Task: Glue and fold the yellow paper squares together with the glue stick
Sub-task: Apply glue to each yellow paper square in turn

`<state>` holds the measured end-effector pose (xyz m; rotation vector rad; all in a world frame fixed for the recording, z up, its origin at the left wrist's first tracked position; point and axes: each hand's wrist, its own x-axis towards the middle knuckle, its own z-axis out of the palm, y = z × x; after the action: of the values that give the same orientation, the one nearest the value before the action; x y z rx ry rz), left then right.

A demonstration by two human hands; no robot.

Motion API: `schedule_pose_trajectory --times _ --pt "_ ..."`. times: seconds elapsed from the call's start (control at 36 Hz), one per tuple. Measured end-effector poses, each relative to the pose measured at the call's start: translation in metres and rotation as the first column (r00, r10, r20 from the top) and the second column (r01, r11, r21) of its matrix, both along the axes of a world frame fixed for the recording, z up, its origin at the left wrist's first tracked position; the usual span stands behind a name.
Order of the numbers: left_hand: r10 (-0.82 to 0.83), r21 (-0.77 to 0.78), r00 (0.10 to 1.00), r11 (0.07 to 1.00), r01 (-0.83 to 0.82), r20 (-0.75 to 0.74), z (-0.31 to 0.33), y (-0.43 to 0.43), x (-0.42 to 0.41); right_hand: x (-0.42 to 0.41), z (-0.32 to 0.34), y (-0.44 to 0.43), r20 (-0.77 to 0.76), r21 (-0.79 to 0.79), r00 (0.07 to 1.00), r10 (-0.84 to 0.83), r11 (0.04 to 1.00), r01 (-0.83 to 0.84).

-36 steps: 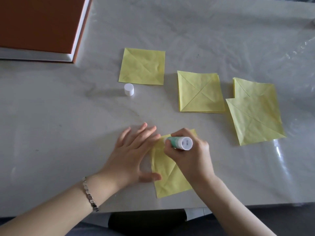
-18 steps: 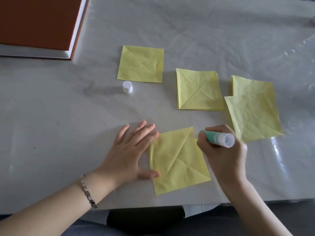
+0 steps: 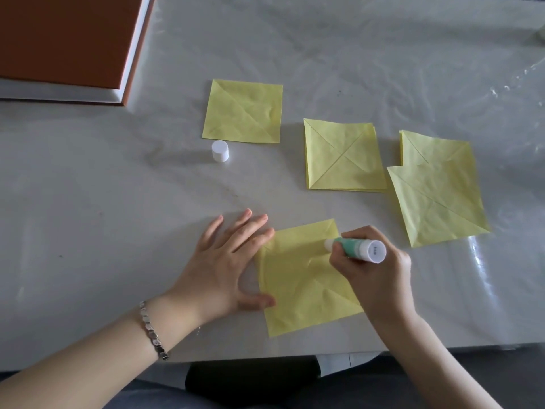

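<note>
A creased yellow paper square (image 3: 298, 278) lies near the table's front edge. My left hand (image 3: 227, 261) lies flat with spread fingers, its fingertips and thumb pressing on the square's left edge. My right hand (image 3: 374, 276) grips a green and white glue stick (image 3: 356, 248), whose tip touches the upper right part of this square. Farther back lie a single yellow square (image 3: 243, 112), a small stack of yellow squares (image 3: 343, 156) and two overlapping yellow squares (image 3: 436, 193). The glue stick's white cap (image 3: 220, 151) stands just below the single square.
The table (image 3: 88, 216) is pale grey with a shiny plastic cover. A large orange-brown book (image 3: 65, 39) with white page edges lies at the back left corner. The table's front edge runs just below the glued square.
My right hand has swept the glue stick from the square's left part off to its right side, then back onto its upper right part. My left hand has stayed pressed on the left edge.
</note>
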<state>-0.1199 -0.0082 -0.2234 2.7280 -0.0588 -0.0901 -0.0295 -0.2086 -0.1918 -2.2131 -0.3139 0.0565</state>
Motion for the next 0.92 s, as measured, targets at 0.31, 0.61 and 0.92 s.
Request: schedule_pose_trajectory --times 0.31,0.61,0.92 --pt "-0.004 -0.030 1.000 1.000 0.005 0.024 -0.001 0.000 -0.002 0.006 0.015 0.011 -0.078 0.104 0.997 -0.012 0.994 0.020" --pt "-0.002 -0.025 1.000 1.000 0.002 -0.001 0.000 0.001 -0.001 0.005 -0.001 0.009 -0.002 0.005 1.000 0.008 1.000 -0.008" --pt "-0.007 -0.006 1.000 1.000 0.008 0.017 0.000 0.000 0.000 -0.019 0.010 -0.001 -0.044 0.127 0.996 0.074 0.990 -0.068"
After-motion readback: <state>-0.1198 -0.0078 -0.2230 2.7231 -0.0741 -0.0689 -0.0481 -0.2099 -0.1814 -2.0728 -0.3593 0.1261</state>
